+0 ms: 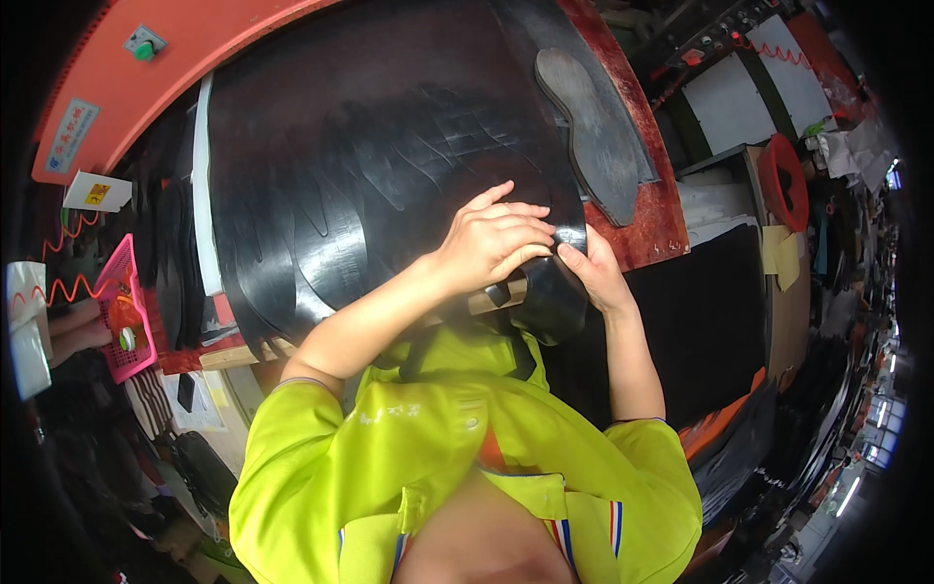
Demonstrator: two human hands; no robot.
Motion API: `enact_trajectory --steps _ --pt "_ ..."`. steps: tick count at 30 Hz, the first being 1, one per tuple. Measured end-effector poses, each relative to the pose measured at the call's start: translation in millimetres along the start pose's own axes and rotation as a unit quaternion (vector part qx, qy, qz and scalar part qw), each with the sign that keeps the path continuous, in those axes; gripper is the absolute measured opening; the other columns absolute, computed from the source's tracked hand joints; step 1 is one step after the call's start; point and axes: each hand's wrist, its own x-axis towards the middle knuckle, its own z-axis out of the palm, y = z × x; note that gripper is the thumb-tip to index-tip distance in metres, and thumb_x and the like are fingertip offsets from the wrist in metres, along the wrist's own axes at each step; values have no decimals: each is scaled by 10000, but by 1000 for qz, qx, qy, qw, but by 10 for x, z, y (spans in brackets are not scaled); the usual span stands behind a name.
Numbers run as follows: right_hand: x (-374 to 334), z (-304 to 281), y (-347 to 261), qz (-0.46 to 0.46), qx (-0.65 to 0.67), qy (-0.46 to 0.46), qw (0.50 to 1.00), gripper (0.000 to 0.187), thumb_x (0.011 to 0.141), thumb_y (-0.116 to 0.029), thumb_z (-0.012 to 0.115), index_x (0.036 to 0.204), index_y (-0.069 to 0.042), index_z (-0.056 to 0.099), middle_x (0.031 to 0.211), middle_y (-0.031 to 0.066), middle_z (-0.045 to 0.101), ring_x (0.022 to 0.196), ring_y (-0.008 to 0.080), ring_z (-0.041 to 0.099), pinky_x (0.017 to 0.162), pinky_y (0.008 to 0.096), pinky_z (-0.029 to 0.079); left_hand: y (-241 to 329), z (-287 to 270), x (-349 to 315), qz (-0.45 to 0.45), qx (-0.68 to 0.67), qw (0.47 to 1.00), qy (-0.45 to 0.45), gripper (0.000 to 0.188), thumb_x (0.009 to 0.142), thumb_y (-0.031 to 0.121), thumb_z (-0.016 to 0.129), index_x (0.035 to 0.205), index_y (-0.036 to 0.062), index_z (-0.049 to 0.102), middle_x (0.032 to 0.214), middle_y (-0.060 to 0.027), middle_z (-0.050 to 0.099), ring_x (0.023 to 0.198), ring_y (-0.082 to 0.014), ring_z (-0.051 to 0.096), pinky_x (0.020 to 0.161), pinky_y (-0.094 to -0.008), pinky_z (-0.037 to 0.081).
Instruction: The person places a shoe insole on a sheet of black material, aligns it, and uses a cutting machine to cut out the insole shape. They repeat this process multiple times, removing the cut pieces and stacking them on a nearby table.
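A large black rubber sheet (282, 146) lies in front of me, with several long curved cut lines on its surface. Its near right corner bends down over the work surface's edge towards my body. My left hand (496, 238) rests on the sheet near that corner, palm down with fingers stretched out. Right beside it, my right hand (595, 273) grips the sheet's right edge, thumb on top and the other fingers partly hidden. Beyond the hands, to the right, sits a dark sole-shaped block (592, 136), apart from both of them.
A worn red board (657, 209) shows under the sheet on the right. An orange-red machine body (195, 49) with a green button arches over the far left. At left are a pink basket (124, 321) and part of another person's arm (78, 331). A red bowl-like container (783, 180) stands right.
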Motion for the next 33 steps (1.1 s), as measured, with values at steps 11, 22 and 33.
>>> enact_trajectory --steps 11,22,33 --pt "12 37 -117 -69 -19 -119 990 343 990 -93 561 1305 29 503 1190 56 613 1077 104 573 938 279 475 256 -237 -35 158 192 967 50 225 753 321 786 879 144 730 939 20 732 942 -124 705 885 -307 550" --pt "125 28 -348 -51 -85 -68 993 272 964 -77 595 1218 20 589 1116 33 631 1008 79 568 872 240 465 120 -387 170 0 99 985 -138 913 597 352 862 1337 0 460 1436 -198 447 1348 -330 443 1160 -496 289" --pt "220 108 -440 -166 -164 -37 972 186 906 -96 663 1028 43 647 929 33 659 859 85 585 772 252 476 174 -303 245 8 230 972 -50 787 503 520 799 1103 57 588 1107 -94 580 984 -276 543 1107 -518 311"
